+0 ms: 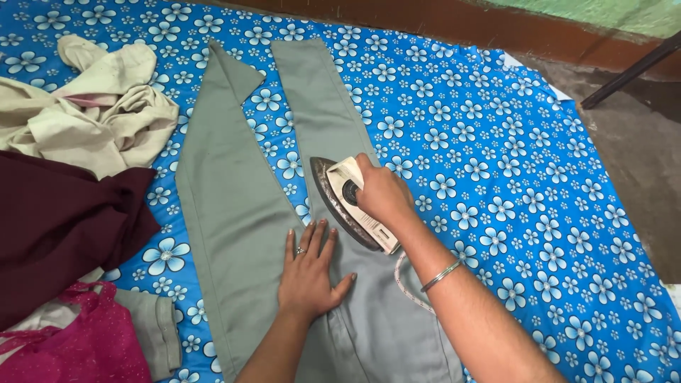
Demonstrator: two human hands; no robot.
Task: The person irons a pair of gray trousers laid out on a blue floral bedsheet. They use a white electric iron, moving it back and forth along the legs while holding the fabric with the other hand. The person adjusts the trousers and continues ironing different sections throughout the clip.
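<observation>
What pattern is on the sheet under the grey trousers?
The sheet is bright blue with white flowers, seen best in the head view.

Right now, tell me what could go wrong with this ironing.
1. The left hand lies flat on the grey-green trousers just beside the iron; a slide that way could burn the fingers.
2. The iron's cord runs under the right hand's forearm and might snag or drag across the fabric.
3. The trousers lie on a thin blue floral sheet; an iron left standing could scorch both.
</observation>
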